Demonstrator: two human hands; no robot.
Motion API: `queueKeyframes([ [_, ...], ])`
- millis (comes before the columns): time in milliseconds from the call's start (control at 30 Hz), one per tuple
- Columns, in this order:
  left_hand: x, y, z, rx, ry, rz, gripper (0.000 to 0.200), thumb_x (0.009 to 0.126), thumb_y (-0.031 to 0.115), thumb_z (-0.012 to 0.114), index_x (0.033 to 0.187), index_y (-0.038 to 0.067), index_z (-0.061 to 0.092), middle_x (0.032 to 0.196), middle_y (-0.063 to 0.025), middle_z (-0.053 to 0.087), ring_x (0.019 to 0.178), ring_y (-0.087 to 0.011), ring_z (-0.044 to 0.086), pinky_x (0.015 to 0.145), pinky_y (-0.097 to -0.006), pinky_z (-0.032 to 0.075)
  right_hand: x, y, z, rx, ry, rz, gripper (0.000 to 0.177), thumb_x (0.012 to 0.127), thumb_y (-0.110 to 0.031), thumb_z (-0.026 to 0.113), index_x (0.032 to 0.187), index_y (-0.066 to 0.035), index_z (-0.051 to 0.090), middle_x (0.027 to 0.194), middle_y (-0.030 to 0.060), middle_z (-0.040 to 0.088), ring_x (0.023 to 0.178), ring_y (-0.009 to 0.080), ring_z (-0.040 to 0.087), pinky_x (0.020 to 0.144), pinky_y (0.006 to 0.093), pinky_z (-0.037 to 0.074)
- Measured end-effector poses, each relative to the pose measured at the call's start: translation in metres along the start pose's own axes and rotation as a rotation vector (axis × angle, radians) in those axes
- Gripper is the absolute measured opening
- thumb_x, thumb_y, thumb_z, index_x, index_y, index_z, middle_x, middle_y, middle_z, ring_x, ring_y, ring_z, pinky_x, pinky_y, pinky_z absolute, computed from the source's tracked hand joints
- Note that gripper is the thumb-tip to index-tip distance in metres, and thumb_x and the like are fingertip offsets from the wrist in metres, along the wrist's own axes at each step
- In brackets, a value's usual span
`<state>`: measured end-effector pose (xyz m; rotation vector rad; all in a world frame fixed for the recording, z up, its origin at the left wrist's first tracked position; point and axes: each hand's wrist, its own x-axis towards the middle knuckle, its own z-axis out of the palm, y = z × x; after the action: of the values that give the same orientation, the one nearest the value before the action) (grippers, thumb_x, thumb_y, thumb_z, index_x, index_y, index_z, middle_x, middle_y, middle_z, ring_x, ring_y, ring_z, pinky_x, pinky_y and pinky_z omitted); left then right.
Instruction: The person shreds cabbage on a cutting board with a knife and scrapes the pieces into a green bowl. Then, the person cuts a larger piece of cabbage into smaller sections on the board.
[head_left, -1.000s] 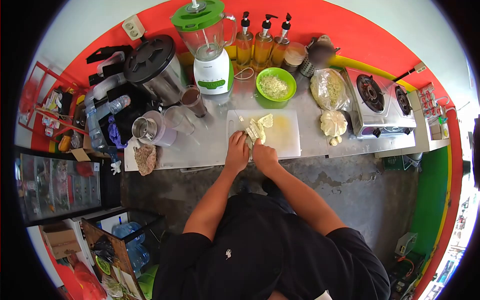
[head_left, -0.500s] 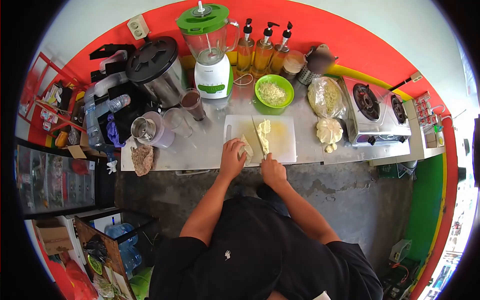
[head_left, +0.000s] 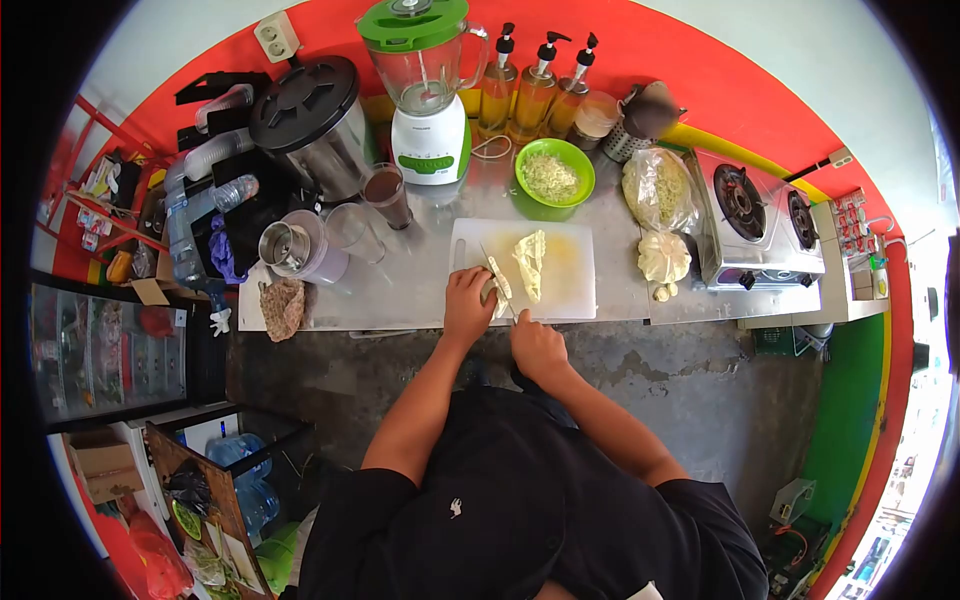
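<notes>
On the white cutting board (head_left: 575, 290), my left hand (head_left: 468, 305) holds down a pale, folded leaf piece (head_left: 499, 309) that looks like cabbage, its fingers curled over it. My right hand (head_left: 540, 348) is closed around the handle of a knife (head_left: 487, 256) at the board's front edge. The blade slants up and left, right beside my left fingertips, against the leaf piece. Another pale yellow leaf pile (head_left: 530, 262) lies on the board to the right of the knife, touched by neither hand.
Behind the board stands a green bowl (head_left: 587, 187) of shredded pale vegetable, near a blender (head_left: 430, 150) and several pump bottles (head_left: 535, 95). To the right are a plastic bag (head_left: 657, 190), a pale round vegetable (head_left: 664, 258) and a gas stove (head_left: 765, 225). Cups (head_left: 388, 197) stand left.
The knife has moved left, from beside the leaf pile to the piece under my left hand. My right hand has shifted slightly left with it. The view has tilted a little.
</notes>
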<state>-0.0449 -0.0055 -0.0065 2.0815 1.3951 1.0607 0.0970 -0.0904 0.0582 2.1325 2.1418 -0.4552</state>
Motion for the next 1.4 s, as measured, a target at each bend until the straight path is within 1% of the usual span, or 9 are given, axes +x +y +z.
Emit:
queueKeyframes([
  [167, -0.005, -0.001, 0.005, 0.011, 0.007, -0.017, 0.031, 0.078, 0.008, 0.070, 0.109, 0.004, 0.065, 0.117, -0.0126, 0.065, 0.110, -0.0369, 0.055, 0.097, -0.0463, 0.044, 0.003, 0.001, 0.024, 0.002, 0.031, -0.013, 0.030, 0.097, -0.026, 0.057, 0.105, 0.002, 0.050, 0.073, 0.0178, 0.071, 0.068, 0.0355, 0.073, 0.059, 0.0441, 0.060],
  [233, -0.007, -0.002, 0.004, 0.017, 0.016, -0.004, 0.030, 0.079, 0.008, 0.069, 0.109, 0.003, 0.065, 0.117, -0.0133, 0.065, 0.110, -0.0372, 0.056, 0.097, -0.0464, 0.044, 0.010, -0.001, 0.024, -0.037, -0.030, 0.002, 0.026, 0.095, -0.019, 0.057, 0.107, 0.002, 0.049, 0.076, 0.0183, 0.071, 0.071, 0.0348, 0.074, 0.060, 0.0435, 0.060],
  [333, -0.008, -0.001, 0.001, -0.008, 0.007, 0.019, 0.029, 0.082, 0.007, 0.067, 0.110, 0.002, 0.064, 0.120, -0.0149, 0.064, 0.111, -0.0380, 0.056, 0.098, -0.0466, 0.044, 0.028, -0.003, 0.021, 0.026, 0.001, -0.007, 0.024, 0.093, -0.014, 0.057, 0.107, 0.002, 0.047, 0.078, 0.0190, 0.072, 0.075, 0.0341, 0.074, 0.063, 0.0426, 0.060],
  [600, -0.014, -0.004, -0.016, -0.080, -0.160, 0.025, 0.034, 0.089, 0.008, 0.059, 0.123, 0.001, 0.061, 0.139, -0.0157, 0.057, 0.125, -0.0366, 0.048, 0.108, -0.0458, 0.039, 0.054, 0.001, 0.018, 0.088, -0.021, 0.020, 0.025, 0.097, -0.021, 0.056, 0.107, -0.001, 0.046, 0.082, 0.0208, 0.072, 0.078, 0.0391, 0.073, 0.070, 0.0463, 0.059],
  [800, -0.014, -0.010, -0.017, -0.147, -0.192, -0.003, 0.035, 0.092, 0.011, 0.061, 0.126, 0.003, 0.060, 0.142, -0.0152, 0.055, 0.129, -0.0366, 0.047, 0.110, -0.0452, 0.037, 0.031, 0.010, 0.025, 0.175, 0.028, 0.129, 0.032, 0.101, -0.028, 0.052, 0.109, 0.002, 0.045, 0.082, 0.0243, 0.070, 0.078, 0.0438, 0.071, 0.071, 0.0504, 0.058],
  [1067, -0.012, -0.003, -0.010, -0.153, -0.072, -0.061, 0.028, 0.091, 0.011, 0.064, 0.118, 0.003, 0.062, 0.129, -0.0153, 0.060, 0.124, -0.0371, 0.050, 0.107, -0.0440, 0.039, 0.011, -0.004, -0.001, 0.174, -0.017, 0.043, 0.046, 0.100, -0.030, 0.053, 0.124, 0.009, 0.045, 0.080, 0.0225, 0.071, 0.076, 0.0406, 0.072, 0.067, 0.0481, 0.059],
  [1133, -0.012, -0.002, -0.009, -0.131, -0.076, -0.049, 0.026, 0.091, 0.010, 0.064, 0.116, 0.002, 0.062, 0.127, -0.0152, 0.060, 0.122, -0.0372, 0.051, 0.105, -0.0441, 0.040, 0.008, -0.007, 0.003, 0.193, 0.059, 0.039, 0.032, 0.100, -0.029, 0.053, 0.107, 0.002, 0.048, 0.078, 0.0244, 0.070, 0.073, 0.0426, 0.071, 0.064, 0.0501, 0.059],
  [1267, -0.011, -0.003, -0.005, -0.105, -0.063, -0.044, 0.024, 0.090, 0.011, 0.065, 0.113, 0.001, 0.064, 0.126, -0.0154, 0.061, 0.119, -0.0371, 0.052, 0.103, -0.0448, 0.041, 0.008, -0.005, 0.014, 0.136, 0.064, 0.009, 0.034, 0.101, -0.031, 0.053, 0.107, 0.002, 0.048, 0.075, 0.0214, 0.070, 0.071, 0.0395, 0.072, 0.061, 0.0474, 0.059],
  [1400, -0.011, -0.002, -0.003, -0.072, -0.042, -0.038, 0.026, 0.090, 0.012, 0.067, 0.113, 0.001, 0.064, 0.125, -0.0153, 0.061, 0.118, -0.0371, 0.053, 0.102, -0.0452, 0.042, 0.005, -0.006, 0.018, 0.058, 0.054, 0.039, 0.026, 0.097, -0.024, 0.053, 0.103, 0.001, 0.052, 0.069, 0.0158, 0.070, 0.064, 0.0339, 0.072, 0.056, 0.0447, 0.058],
])
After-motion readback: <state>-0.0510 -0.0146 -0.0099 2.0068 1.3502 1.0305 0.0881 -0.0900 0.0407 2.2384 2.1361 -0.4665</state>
